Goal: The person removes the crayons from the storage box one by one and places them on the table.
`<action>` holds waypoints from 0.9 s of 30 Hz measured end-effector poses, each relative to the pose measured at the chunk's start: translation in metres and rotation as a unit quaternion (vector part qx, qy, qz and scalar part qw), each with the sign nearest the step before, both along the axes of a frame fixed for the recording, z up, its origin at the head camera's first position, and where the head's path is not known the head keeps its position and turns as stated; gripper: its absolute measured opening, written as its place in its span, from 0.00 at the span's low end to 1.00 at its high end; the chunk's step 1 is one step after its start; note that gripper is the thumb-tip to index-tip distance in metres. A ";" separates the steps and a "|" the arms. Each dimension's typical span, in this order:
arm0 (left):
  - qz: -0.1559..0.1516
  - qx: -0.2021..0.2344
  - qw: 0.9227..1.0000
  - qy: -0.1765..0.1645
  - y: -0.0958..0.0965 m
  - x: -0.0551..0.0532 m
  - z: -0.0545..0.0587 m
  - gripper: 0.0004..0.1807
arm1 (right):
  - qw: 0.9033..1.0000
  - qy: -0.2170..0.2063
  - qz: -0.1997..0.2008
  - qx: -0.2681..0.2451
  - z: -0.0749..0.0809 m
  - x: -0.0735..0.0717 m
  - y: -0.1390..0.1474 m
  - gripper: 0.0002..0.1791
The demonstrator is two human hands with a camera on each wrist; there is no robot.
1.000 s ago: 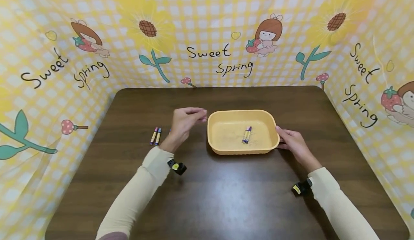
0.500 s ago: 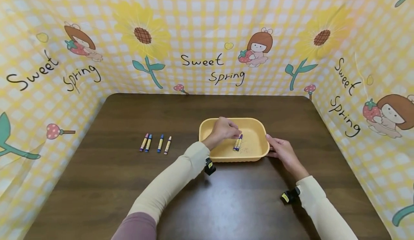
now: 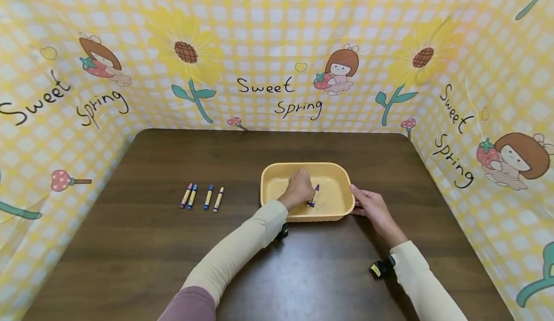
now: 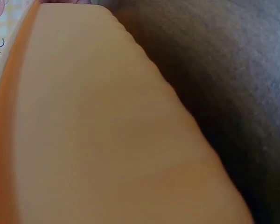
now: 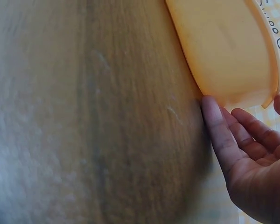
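Note:
In the head view my left hand point(image 3: 297, 189) reaches down into a yellow plastic tray point(image 3: 277, 168), fingers bent downward at the crayons there. One crayon point(image 3: 316, 195) with a purple tip lies just right of those fingers. A second crayon is mostly covered by the hand, with only a dark end showing. My left fingertips are hidden, so any grip cannot be made out. My right hand point(image 3: 375, 213) holds the tray's right end, thumb at the rim and fingers against the outside. The right wrist view shows this hand point(image 5: 256, 163) at the tray's end wall point(image 5: 238, 88).
Several crayons point(image 3: 208, 197) lie in a loose row on the dark wooden table point(image 3: 242, 287), left of the tray. A yellow checked cloth point(image 3: 268, 32) with printed flowers surrounds the table's back and sides. The tray's outer wall point(image 4: 98, 116) fills most of the left wrist view.
My left hand has moved right from beside the tray into it and down to the crayons, uncovering the crayons on the table. The right hand stays on the tray. The head view has shifted.

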State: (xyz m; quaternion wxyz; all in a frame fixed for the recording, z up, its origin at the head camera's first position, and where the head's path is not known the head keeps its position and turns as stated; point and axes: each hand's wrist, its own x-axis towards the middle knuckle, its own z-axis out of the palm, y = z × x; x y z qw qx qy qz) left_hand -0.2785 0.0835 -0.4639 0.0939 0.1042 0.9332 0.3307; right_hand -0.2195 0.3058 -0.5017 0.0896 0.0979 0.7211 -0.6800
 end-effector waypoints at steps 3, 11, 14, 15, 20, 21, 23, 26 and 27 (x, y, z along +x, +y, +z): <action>-0.004 0.004 1.000 -0.008 0.001 0.002 0.000 0.29 | 1.000 0.000 -0.001 -0.001 0.000 -0.001 0.000 0.32; -0.042 -0.033 0.999 0.011 0.008 0.006 0.001 0.26 | 1.000 -0.007 -0.007 0.004 -0.004 -0.001 -0.001 0.34; -0.048 -0.056 0.997 0.008 0.010 0.008 0.000 0.25 | 1.000 -0.009 -0.006 0.004 -0.006 0.000 -0.002 0.35; -0.049 -0.062 0.997 0.010 0.011 0.008 0.000 0.24 | 1.000 -0.009 -0.006 0.003 -0.006 0.000 -0.002 0.35; -0.053 -0.066 0.996 0.028 0.011 0.010 -0.003 0.21 | 1.000 -0.010 -0.005 0.006 -0.007 0.002 -0.002 0.37; -0.055 -0.063 0.996 0.027 0.011 0.010 -0.004 0.22 | 1.000 -0.011 -0.006 0.006 -0.006 0.002 -0.002 0.37; -0.054 -0.046 0.997 0.029 0.008 0.009 -0.004 0.23 | 1.000 -0.011 -0.008 0.008 -0.006 0.002 -0.002 0.37; -0.041 -0.004 0.999 0.014 0.002 0.007 -0.004 0.25 | 1.000 -0.009 -0.011 0.008 -0.005 0.003 -0.002 0.37; -0.033 0.012 0.999 0.005 -0.001 0.006 -0.004 0.26 | 1.000 -0.010 -0.012 0.007 -0.005 0.003 -0.002 0.37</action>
